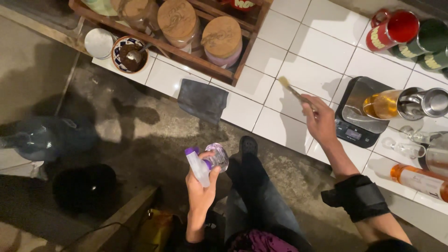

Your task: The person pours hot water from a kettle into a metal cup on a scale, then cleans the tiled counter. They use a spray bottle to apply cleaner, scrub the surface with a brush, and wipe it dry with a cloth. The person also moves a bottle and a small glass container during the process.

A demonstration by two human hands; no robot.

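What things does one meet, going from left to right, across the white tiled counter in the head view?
Small bowl of dark grounds → grey cloth → brush in the right hand → black scale → orange bottle. The left hand holds a spray bottle off the counter.

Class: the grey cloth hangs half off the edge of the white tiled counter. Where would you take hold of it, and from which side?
Pinch the cloth's overhanging lower edge, coming from the floor side. That part hangs free of the counter, so fingers can probably close on both faces.
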